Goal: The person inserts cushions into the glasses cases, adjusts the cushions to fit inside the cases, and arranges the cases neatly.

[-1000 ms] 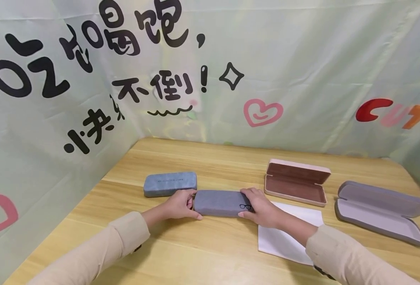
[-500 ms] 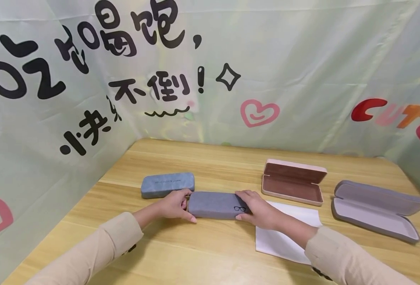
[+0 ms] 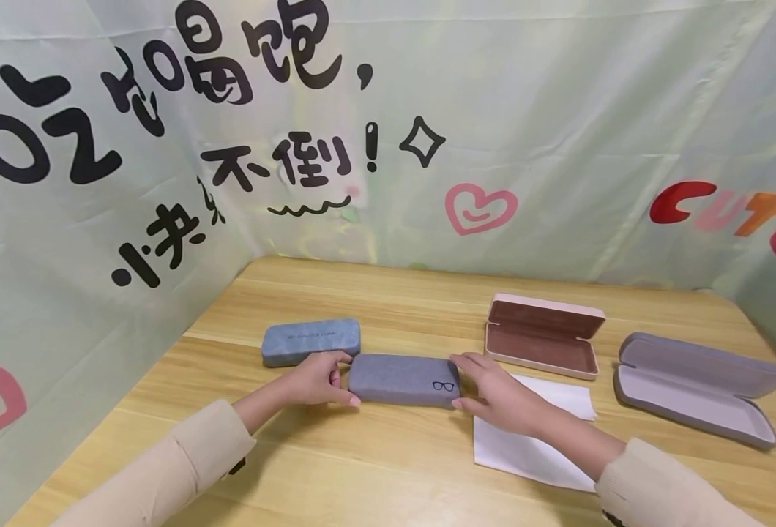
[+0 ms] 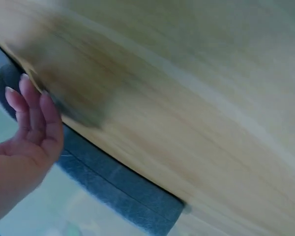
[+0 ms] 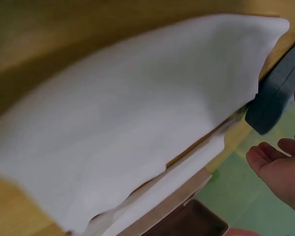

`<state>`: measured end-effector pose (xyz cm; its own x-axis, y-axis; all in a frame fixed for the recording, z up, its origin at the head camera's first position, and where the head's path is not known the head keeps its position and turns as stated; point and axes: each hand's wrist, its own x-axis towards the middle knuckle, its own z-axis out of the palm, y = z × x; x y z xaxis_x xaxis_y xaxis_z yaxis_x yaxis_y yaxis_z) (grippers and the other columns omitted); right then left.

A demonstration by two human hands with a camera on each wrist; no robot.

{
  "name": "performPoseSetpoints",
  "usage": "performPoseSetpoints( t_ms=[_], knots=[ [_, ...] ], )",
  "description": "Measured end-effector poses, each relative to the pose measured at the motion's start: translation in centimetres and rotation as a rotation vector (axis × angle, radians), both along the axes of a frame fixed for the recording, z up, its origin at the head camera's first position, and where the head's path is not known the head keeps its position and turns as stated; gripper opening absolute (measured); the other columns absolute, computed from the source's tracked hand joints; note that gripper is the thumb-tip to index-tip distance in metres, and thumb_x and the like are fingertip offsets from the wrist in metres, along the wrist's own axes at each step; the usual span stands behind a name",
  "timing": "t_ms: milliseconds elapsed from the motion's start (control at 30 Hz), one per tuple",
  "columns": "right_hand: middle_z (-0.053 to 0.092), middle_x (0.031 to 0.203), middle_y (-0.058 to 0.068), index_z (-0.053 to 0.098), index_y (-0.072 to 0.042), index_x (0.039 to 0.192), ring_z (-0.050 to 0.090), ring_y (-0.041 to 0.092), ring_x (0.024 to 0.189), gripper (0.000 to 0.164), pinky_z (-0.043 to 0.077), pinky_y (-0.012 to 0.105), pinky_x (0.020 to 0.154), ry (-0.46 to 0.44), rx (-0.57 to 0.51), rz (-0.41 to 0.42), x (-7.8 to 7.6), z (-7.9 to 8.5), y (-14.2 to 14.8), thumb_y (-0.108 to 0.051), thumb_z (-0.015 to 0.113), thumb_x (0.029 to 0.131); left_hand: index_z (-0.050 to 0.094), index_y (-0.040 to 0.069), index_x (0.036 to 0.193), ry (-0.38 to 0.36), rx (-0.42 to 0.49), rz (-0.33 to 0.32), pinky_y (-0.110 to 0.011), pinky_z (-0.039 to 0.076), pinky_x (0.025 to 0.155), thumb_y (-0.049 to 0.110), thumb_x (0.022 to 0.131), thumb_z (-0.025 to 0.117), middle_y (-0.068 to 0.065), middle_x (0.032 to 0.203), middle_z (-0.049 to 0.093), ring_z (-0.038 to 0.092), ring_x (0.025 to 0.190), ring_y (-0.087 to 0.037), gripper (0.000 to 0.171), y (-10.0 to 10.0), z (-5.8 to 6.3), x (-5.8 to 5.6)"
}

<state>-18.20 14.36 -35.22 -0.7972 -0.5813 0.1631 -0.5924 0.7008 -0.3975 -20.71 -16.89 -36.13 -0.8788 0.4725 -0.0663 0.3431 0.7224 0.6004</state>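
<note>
A closed grey glasses case (image 3: 403, 379) with a small spectacles print lies mid-table in the head view. At its left end, my left hand (image 3: 314, 379) has thumb and fingertips right by the corners. My right hand (image 3: 503, 395) is around the other end, thumb and fingers spread and no longer overlapping the top. In the left wrist view the left hand's fingers (image 4: 37, 115) are loosely bent with nothing between them. The right wrist view has the right hand (image 5: 280, 164) at its edge, apart from a dark blue-grey case (image 5: 275, 93).
A closed blue glasses case (image 3: 310, 342) lies just behind my left hand. Toward the back right, a pink case (image 3: 542, 348) stands open, with an open grey-purple case (image 3: 698, 402) to its right. A white sheet (image 3: 526, 454) lies under my right forearm. Printed cloth walls enclose the table.
My right hand has drawn back to the right off the grey case's end. The left hand has shifted slightly left. The grey case has stayed in place over the last half second.
</note>
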Motion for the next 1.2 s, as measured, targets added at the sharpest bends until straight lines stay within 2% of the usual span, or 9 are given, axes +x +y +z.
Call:
performPoseSetpoints(
  t_ms=[167,367,500,600,733,833,1000,1100,1200],
  knots=[
    [0.046,0.133,0.026,0.042,0.007,0.133,0.042,0.044,0.124,0.059,0.038,0.054,0.098,0.033,-0.013,-0.03,1.0,0.5,1.5,-0.019,0.066,0.085,0.052,-0.006,0.115,0.046,0.029,0.072,-0.02,0.037,0.054,0.027,0.073,0.078,0.001,0.065,0.051,0.043,0.056,-0.008,0.059,0.0,0.3,0.6],
    [0.045,0.135,0.026,0.045,0.006,0.131,0.043,0.044,0.123,0.057,0.04,0.053,0.096,0.078,-0.015,-0.056,1.5,0.3,3.0,-0.018,0.067,0.085,0.056,0.001,0.108,0.047,0.051,0.139,-0.02,0.035,0.05,0.033,0.074,0.078,0.0,0.066,0.05,0.04,0.053,-0.009,0.051,0.0,0.6,0.9],
    [0.045,0.134,0.026,0.044,0.005,0.133,0.044,0.043,0.122,0.059,0.041,0.054,0.095,0.093,-0.021,-0.081,1.8,0.3,4.1,-0.018,0.067,0.084,0.059,0.004,0.103,0.092,0.083,0.175,-0.021,0.033,0.048,0.036,0.075,0.076,0.0,0.064,0.049,0.038,0.05,-0.008,0.046,0.4,0.8,0.9],
    [0.047,0.132,0.026,0.044,0.004,0.133,0.046,0.044,0.12,0.059,0.041,0.055,0.094,0.103,-0.021,-0.099,2.0,0.3,4.9,-0.018,0.068,0.083,0.061,0.004,0.101,0.156,0.113,0.186,-0.02,0.033,0.049,0.035,0.076,0.075,0.001,0.064,0.048,0.037,0.051,-0.008,0.042,1.0,0.9,0.6],
    [0.051,0.126,0.024,0.046,0.005,0.131,0.049,0.042,0.116,0.058,0.043,0.054,0.091,0.132,-0.021,-0.114,2.2,0.3,5.9,-0.018,0.069,0.082,0.063,0.002,0.098,0.258,0.171,0.168,-0.019,0.037,0.052,0.028,0.078,0.074,0.002,0.067,0.05,0.041,0.055,-0.007,0.035,2.1,1.0,0.4],
    [0.052,0.124,0.023,0.046,0.006,0.129,0.05,0.041,0.114,0.058,0.044,0.054,0.09,0.152,-0.023,-0.118,2.2,0.2,6.6,-0.018,0.069,0.082,0.064,0.0,0.096,0.305,0.235,0.123,-0.02,0.041,0.054,0.022,0.079,0.074,0.001,0.071,0.054,0.045,0.059,-0.006,0.03,3.0,1.0,0.3],
    [0.052,0.124,0.022,0.046,0.004,0.13,0.048,0.042,0.114,0.058,0.044,0.056,0.088,0.152,-0.024,-0.135,2.3,0.0,7.6,-0.018,0.07,0.082,0.064,0.001,0.096,0.358,0.292,0.035,-0.02,0.046,0.059,0.018,0.08,0.072,-0.002,0.077,0.059,0.052,0.066,-0.008,0.025,4.7,1.0,0.2],
    [0.053,0.123,0.02,0.046,0.002,0.131,0.048,0.041,0.114,0.058,0.044,0.057,0.087,0.166,-0.034,-0.146,2.4,0.0,8.1,-0.016,0.07,0.081,0.065,0.001,0.095,0.391,0.304,0.004,-0.02,0.047,0.06,0.018,0.08,0.072,-0.003,0.08,0.061,0.056,0.072,-0.011,0.024,5.8,0.9,0.0],
    [0.054,0.121,0.019,0.047,0.002,0.129,0.049,0.041,0.112,0.058,0.044,0.058,0.086,0.195,-0.055,-0.144,2.4,-0.1,8.5,-0.013,0.071,0.08,0.064,0.001,0.096,0.39,0.318,-0.017,-0.02,0.048,0.061,0.018,0.081,0.071,-0.006,0.084,0.063,0.058,0.076,-0.014,0.023,6.8,1.0,-0.2]
  ],
)
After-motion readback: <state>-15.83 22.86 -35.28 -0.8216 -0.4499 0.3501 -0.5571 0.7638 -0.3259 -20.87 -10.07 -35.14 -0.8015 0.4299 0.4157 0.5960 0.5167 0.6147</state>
